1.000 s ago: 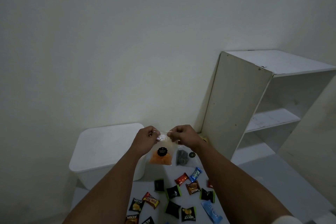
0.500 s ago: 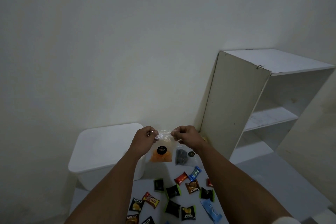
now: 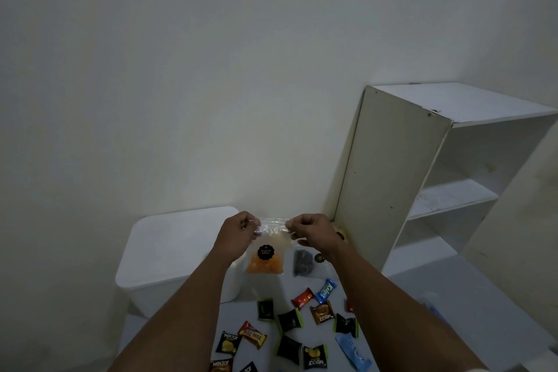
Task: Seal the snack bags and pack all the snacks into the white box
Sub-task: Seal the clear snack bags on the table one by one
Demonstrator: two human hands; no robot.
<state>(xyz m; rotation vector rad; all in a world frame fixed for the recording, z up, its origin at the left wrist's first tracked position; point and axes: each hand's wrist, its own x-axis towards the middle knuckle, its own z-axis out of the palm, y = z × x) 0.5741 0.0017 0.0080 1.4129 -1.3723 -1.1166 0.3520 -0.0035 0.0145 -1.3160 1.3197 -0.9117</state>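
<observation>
Two hands, left hand (image 3: pixel 240 231) and right hand (image 3: pixel 314 229), each grip clamped on the top corners of a clear plastic bag of orange snacks (image 3: pixel 265 260), held above the bench (image 3: pixel 401 284). Sealing looks underway. Next, press the strip fully closed, then open the lidded white plastic box (image 3: pixel 175 254) just left.

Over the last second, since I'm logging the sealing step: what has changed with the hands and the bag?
Very little. Both hands, left and right, keep pinching the top edge of the clear bag of orange snacks, held up in front of the white box; they only edged slightly. Nothing was released. The wrapped snacks lie unmoved.
</observation>
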